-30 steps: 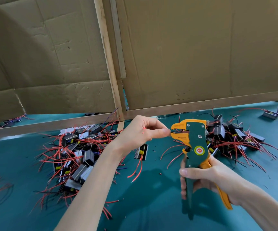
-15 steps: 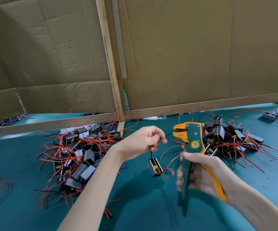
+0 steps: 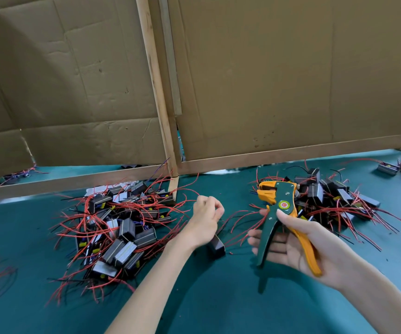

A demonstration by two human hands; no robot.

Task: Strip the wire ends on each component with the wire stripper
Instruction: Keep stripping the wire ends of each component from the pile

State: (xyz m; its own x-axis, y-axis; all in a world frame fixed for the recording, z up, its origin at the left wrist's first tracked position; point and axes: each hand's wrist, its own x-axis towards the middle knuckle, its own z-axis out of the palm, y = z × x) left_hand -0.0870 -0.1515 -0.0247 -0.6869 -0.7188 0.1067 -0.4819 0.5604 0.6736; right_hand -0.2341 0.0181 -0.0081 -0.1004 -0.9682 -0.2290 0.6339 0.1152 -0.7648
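The component (image 3: 216, 245) in work, a small dark block, is just below the middle of the frame, close under the left hand (image 3: 205, 219). The fingers of this hand are curled together, maybe pinching a thin wire, but I cannot tell for sure. Right of centre, the right hand (image 3: 298, 247) holds the wire stripper (image 3: 280, 206) loosely, with the thumb on its body, the fingers nearly straight and the handles spread. With such a loose hold the tool can slip or twist when squeezed. Red leads run toward the right pile (image 3: 327, 196) and can snag there. The left pile (image 3: 122, 227) is near, so stripped and unstripped pieces can get mixed.
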